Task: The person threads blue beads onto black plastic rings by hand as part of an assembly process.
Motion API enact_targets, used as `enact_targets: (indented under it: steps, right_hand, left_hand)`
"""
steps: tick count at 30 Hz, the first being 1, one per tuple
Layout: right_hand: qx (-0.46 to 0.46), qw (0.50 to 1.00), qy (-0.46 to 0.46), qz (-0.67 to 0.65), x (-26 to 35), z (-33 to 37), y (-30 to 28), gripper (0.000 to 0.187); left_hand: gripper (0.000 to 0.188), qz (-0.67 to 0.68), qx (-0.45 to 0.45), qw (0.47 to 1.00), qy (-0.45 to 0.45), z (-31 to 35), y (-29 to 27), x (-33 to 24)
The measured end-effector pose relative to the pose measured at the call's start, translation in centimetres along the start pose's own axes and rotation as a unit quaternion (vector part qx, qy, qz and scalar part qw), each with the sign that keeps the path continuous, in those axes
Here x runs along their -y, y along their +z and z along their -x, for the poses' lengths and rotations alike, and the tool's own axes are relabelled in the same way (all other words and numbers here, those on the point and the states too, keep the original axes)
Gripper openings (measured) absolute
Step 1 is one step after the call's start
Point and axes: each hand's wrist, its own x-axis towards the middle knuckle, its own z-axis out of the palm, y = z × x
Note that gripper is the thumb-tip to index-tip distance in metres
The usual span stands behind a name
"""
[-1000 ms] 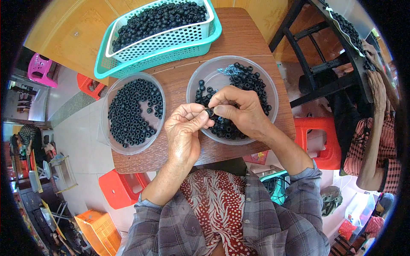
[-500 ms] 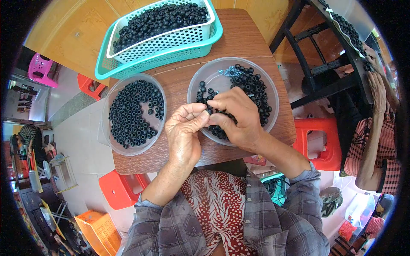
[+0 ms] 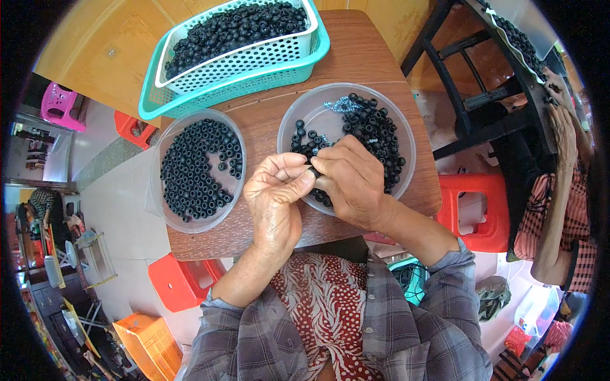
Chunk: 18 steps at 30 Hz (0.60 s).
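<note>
Head view: left hand (image 3: 277, 197) and right hand (image 3: 351, 181) meet over the near rim of the right clear bowl (image 3: 400, 124) on the wooden bench (image 3: 368, 57). Both grips narrow, pinching one small black ring (image 3: 313, 171) between fingertips. Left clear bowl (image 3: 166, 209) holds sorted rings; teal basket (image 3: 318, 54) sits behind, full.

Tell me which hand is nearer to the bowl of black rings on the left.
Left. The left hand sits just right of the bowl of black rings, close to its rim. The right hand is farther right, over the other clear bowl.
</note>
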Motion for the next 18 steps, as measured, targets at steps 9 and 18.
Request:
enact_targets:
  steps: [9,18]
  right_hand:
    - [0.028,0.998,-0.047,0.008,-0.1,0.7,-0.3,0.024]
    - [0.055,0.998,0.031,0.003,0.8,0.0,-0.1,0.040]
  left_hand:
    - [0.022,0.002,0.023,1.000,-0.020,0.6,-0.5,1.1]
    - [0.018,-0.086,0.039,0.996,-0.008,-0.7,-0.6,-2.3]
